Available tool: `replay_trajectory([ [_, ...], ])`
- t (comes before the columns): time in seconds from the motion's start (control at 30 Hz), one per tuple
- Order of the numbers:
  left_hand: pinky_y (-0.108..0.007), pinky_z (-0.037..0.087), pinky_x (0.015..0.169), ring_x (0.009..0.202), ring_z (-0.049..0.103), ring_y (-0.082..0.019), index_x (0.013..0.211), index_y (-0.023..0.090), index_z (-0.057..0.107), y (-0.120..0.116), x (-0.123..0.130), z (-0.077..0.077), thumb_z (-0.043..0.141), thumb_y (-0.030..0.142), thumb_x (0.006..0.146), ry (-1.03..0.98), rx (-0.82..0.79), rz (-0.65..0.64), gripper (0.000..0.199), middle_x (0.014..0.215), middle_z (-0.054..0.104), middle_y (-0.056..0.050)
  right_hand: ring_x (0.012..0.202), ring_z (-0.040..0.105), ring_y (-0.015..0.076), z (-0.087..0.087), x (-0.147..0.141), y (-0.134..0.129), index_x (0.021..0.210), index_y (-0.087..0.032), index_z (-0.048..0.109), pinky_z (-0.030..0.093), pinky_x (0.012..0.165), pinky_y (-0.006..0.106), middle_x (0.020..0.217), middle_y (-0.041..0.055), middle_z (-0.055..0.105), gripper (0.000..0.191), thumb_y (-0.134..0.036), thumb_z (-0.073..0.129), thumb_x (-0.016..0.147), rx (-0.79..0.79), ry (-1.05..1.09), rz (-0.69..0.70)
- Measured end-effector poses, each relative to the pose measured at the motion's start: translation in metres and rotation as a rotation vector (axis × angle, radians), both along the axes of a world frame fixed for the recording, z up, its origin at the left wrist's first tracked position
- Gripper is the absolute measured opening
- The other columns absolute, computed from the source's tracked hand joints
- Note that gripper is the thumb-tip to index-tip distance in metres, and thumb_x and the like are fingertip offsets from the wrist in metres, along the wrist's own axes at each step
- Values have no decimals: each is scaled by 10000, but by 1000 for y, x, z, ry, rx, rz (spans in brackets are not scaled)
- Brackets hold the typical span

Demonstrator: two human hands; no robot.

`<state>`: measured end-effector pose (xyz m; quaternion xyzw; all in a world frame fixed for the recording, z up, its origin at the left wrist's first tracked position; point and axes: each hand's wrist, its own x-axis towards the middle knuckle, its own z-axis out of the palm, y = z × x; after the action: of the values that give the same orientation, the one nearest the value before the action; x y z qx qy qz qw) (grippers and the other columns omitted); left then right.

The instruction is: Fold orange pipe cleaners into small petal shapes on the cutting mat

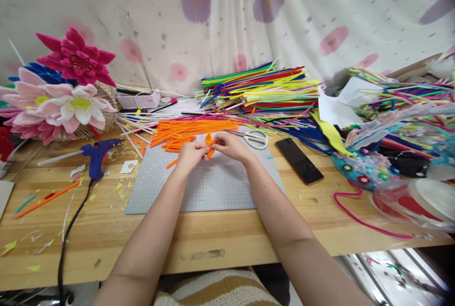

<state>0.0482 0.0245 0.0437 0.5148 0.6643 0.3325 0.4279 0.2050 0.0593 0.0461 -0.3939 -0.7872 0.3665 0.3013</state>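
Above the grey cutting mat (220, 187), my left hand (192, 155) and my right hand (229, 146) meet around a small orange pipe cleaner shape (209, 143). The fingertips of both hands are pinched on it, left from one side and right from the other. It looks like folded or looped petals, and part of it is hidden by my fingers. Just beyond, orange pipe cleaners (192, 126) lie in a long row, with a shorter cut pile (177, 143) in front. Scissors (256, 139) with pale handles rest near my right hand.
A blue glue gun (97, 154) with a black cord lies left, among yellow scraps. Fuzzy flowers (74, 97) stand at the back left. Coloured pipe cleaners (263, 88) are heaped behind the mat. A phone (298, 160) and a plastic-wrapped tub (415, 204) sit right.
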Motion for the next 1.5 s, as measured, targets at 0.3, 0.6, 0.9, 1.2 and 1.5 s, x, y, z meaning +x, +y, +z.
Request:
replay_trajectory([
  [0.3, -241, 353, 538, 515, 533, -121, 662, 163, 673, 3, -2, 3, 637, 361, 634, -12, 57, -130, 203, 563, 616, -2, 592, 417, 88, -4, -1, 3, 693, -153, 548, 313, 563, 223, 637, -20, 509, 129, -278, 546, 724, -64, 112, 11],
  [0.6, -211, 273, 466, 471, 414, -63, 667, 155, 632, 9, 2, 8, 715, 381, 551, -389, 76, 188, 267, 536, 535, 23, 593, 413, 90, -11, -11, 0, 755, -159, 533, 326, 555, 234, 677, -19, 504, 294, -437, 611, 698, -275, 296, 62],
  [0.9, -198, 177, 387, 393, 317, -38, 549, 141, 544, 11, -7, 20, 724, 412, 532, -251, 73, 12, 326, 443, 423, 52, 665, 431, 103, -7, -12, -3, 606, -153, 554, 327, 641, 247, 658, -20, 491, 265, -392, 642, 679, -284, 301, 152],
  [1.2, -223, 274, 402, 370, 378, -67, 524, 159, 519, 15, -7, 11, 666, 433, 611, -43, 223, -48, 324, 419, 441, 46, 623, 399, 90, -6, -6, -5, 604, -153, 543, 281, 580, 237, 640, -29, 472, 255, -373, 658, 664, -401, 379, 192],
  [1.5, -222, 298, 441, 428, 420, -84, 483, 171, 475, 22, -4, 0, 654, 449, 627, 58, 377, -53, 361, 442, 456, 38, 611, 367, 91, -16, -7, -2, 566, -157, 492, 279, 597, 245, 611, -38, 426, 299, -386, 668, 642, -404, 440, 133],
])
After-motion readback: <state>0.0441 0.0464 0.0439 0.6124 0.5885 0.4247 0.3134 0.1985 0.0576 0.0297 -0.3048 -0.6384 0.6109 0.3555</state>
